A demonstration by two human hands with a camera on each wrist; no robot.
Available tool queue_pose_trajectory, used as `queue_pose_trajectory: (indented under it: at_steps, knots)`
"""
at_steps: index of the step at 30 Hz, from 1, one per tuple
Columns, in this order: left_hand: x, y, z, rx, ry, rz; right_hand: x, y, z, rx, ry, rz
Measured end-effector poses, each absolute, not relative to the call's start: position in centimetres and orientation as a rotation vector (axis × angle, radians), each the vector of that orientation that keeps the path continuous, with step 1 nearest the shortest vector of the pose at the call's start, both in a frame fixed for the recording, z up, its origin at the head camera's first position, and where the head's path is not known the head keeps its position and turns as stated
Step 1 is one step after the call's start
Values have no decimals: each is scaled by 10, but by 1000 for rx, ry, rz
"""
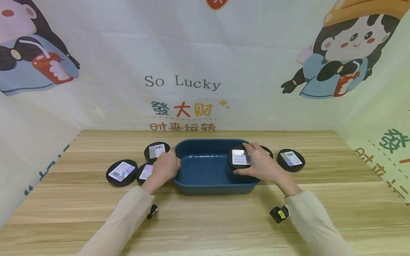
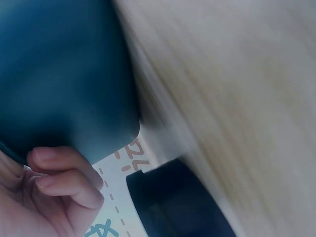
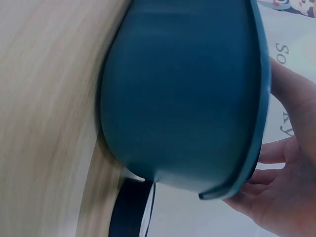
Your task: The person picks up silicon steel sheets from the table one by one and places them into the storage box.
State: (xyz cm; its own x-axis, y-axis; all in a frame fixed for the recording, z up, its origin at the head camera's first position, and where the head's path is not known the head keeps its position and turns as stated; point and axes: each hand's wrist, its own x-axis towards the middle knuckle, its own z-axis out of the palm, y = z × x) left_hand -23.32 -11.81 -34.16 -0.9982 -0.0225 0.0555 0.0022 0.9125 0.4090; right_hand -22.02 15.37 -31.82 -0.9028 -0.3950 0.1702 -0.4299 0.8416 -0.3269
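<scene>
While I watch from afar through the head camera, the right hand point(image 1: 262, 166) grips a round black container point(image 1: 239, 157), thumb on the near side and fingers on the far side, at the right end of the blue basin point(image 1: 211, 189); I cannot tell whether the two touch. The left hand point(image 1: 164, 166) holds the basin's left rim, and my left wrist view shows its fingers bent. Both forearms slant inward from the near edge in pale sleeves point(image 1: 128, 209). Left of the basin I count three labelled containers point(image 1: 121, 173), one partly behind the left hand. To the right, one container point(image 1: 290, 160) lies on the wooden table point(image 1: 205, 224), and another point(image 1: 268, 151) shows partly past the right hand. Printed cloth point(image 1: 256, 53) hangs at the far side.
</scene>
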Motion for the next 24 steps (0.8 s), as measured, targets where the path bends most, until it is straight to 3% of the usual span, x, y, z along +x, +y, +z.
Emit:
queue_pose_trajectory:
  at_steps: [24]
  knots:
    - [-231, -118, -342, -7, -2979, -647, -233, 134, -331, 712, -3042, 517]
